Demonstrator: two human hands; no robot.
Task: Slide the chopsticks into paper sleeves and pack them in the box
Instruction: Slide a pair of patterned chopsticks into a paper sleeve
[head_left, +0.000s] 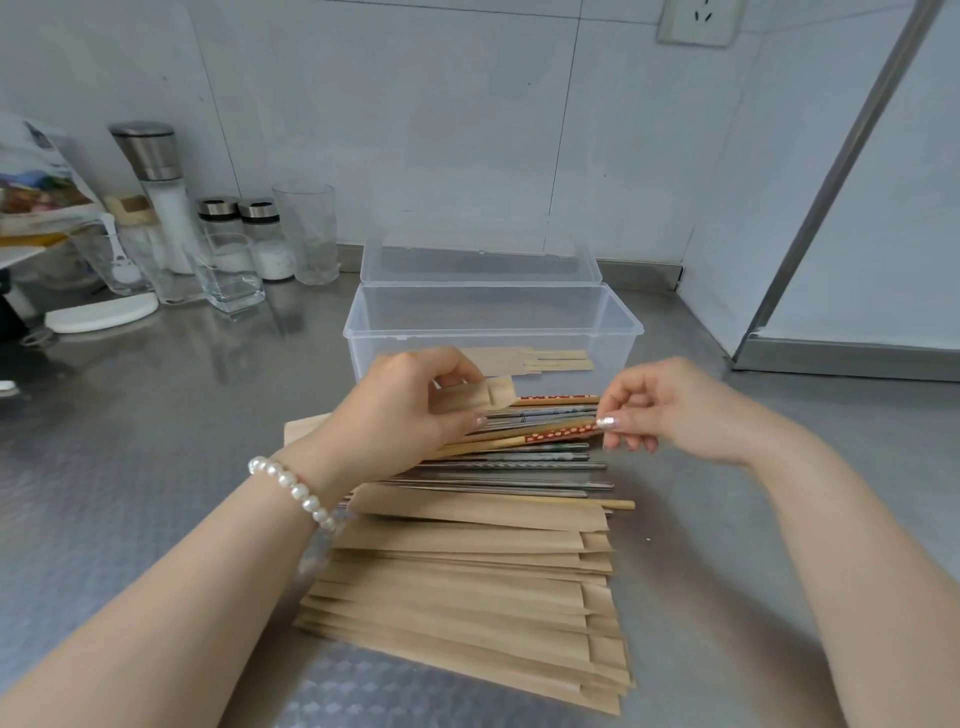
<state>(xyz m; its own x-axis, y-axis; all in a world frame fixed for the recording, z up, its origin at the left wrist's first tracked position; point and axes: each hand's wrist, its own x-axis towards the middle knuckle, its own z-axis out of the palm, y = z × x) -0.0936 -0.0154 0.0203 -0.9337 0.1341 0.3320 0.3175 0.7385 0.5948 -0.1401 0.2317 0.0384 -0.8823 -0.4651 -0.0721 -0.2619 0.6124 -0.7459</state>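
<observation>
Mid-sleeving: left hand (410, 400) fingers pinched on a paper sleeve (488, 395) at its open mouth; right hand (670, 405) fingers closed on a red-patterned chopstick pair (550, 434), tips angled toward that mouth, over loose chopsticks (519, 462) on the table (156, 441). Next: line up, push through. Box (493, 322) just behind, open, seemingly 1 sleeved pair inside.

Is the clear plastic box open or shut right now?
Open: the clear plastic box has its lid swung back, sleeved chopsticks inside.

One clear plastic box (493, 322), two hands, three empty drinking glasses, two small steel-lidded shakers, one tall salt grinder (156, 176), one pearl bracelet (293, 491).
</observation>
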